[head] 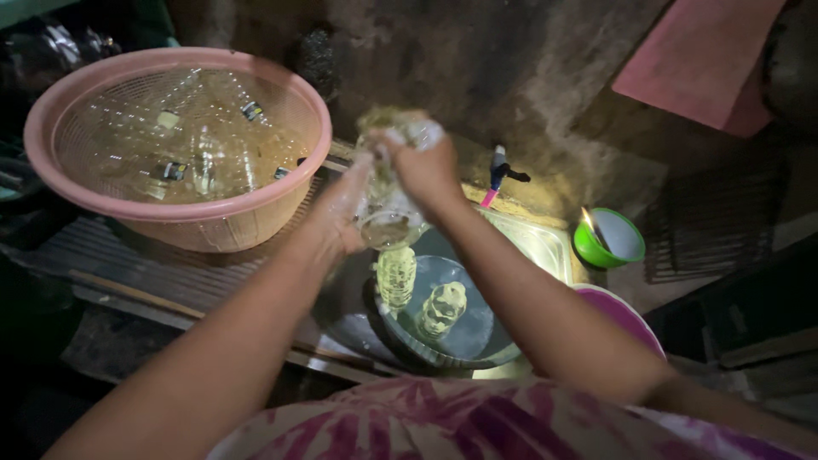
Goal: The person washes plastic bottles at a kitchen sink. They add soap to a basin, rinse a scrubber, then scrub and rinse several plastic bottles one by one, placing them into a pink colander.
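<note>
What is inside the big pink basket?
Clear plastic bottles lie piled inside the pink basket. How many there are, and whatever lies beneath them, cannot be made out.

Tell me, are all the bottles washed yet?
Not yet. Several clear bottles already lie in the pink basket, so those look done. Right now the left hand and right hand hold one soapy clear bottle over the basin. Two more bottles sit in the basin's water, seemingly waiting their turn.
</note>
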